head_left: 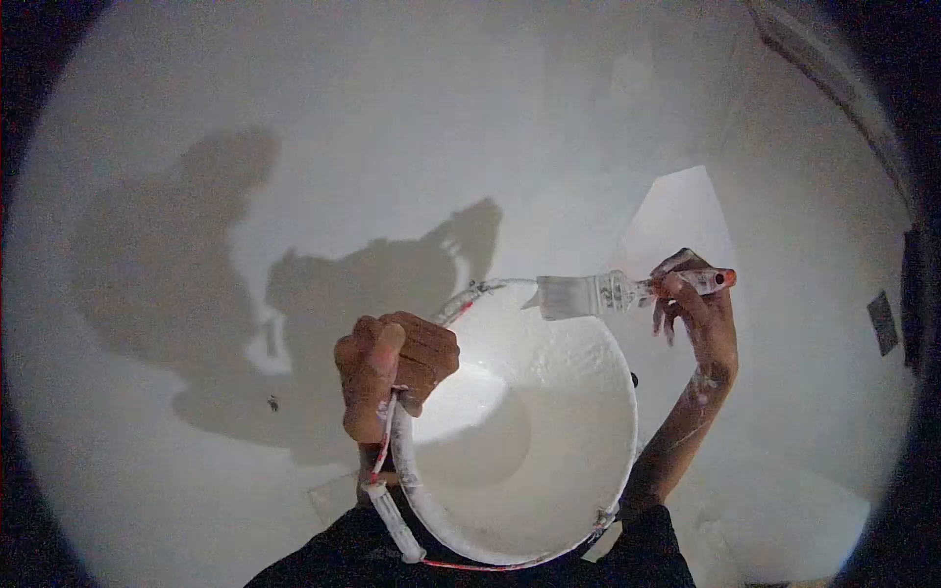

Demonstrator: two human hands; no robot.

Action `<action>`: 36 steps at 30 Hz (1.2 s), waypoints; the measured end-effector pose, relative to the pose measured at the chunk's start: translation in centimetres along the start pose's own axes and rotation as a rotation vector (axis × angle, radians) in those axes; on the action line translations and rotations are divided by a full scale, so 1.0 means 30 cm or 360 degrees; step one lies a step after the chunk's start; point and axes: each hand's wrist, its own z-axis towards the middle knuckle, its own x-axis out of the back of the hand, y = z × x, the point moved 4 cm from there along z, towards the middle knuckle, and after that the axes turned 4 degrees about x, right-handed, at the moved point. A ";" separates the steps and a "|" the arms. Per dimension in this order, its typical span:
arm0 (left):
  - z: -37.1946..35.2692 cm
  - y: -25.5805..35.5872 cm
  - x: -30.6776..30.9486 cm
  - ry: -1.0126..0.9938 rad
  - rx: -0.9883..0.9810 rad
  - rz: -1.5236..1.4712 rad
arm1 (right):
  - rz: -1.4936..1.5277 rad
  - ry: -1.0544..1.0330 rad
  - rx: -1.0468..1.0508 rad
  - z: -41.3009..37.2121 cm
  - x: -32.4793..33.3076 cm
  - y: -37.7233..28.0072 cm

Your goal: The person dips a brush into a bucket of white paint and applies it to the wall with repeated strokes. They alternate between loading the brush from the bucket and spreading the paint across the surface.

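Observation:
My left hand (392,367) grips the near-left rim of a white paint bucket (588,470), fingers curled over its edge beside the wire handle (387,461). White paint lies at the bottom of the bucket. My right hand (698,314) holds a flat paintbrush (588,294) by its red-tipped handle. The brush lies sideways, its white-coated bristles over the far rim of the bucket. Paint smears mark my right wrist.
A white wall (392,118) fills the view, with dark shadows of my arms and the bucket on its left part. A brighter patch (681,211) shows at upper right. A dark frame edge (843,88) runs along the right side.

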 end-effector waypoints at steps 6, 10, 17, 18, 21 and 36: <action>0.028 -0.011 -0.011 -0.0281 -0.0242 0.0176 | 0.0193 -0.0042 -0.0028 -0.049 0.012 -0.023; 0.022 -0.027 -0.015 -0.0431 -0.0399 0.0252 | 0.0153 -0.0781 0.0587 -0.023 -0.092 -0.002; 0.007 -0.033 0.008 -0.0487 -0.0510 0.0439 | -0.0476 -0.1324 0.0452 -0.065 -0.348 0.070; 0.006 -0.035 0.013 -0.0473 -0.0500 0.0440 | -0.0459 -0.1397 0.0401 -0.061 -0.365 0.082; -0.013 -0.048 0.041 -0.0438 -0.0465 0.0439 | -0.0491 -0.1554 0.0336 -0.057 -0.422 0.133; -0.030 -0.077 0.120 -0.0538 -0.0406 0.0460 | -0.0500 -0.1436 0.0395 -0.035 -0.338 0.152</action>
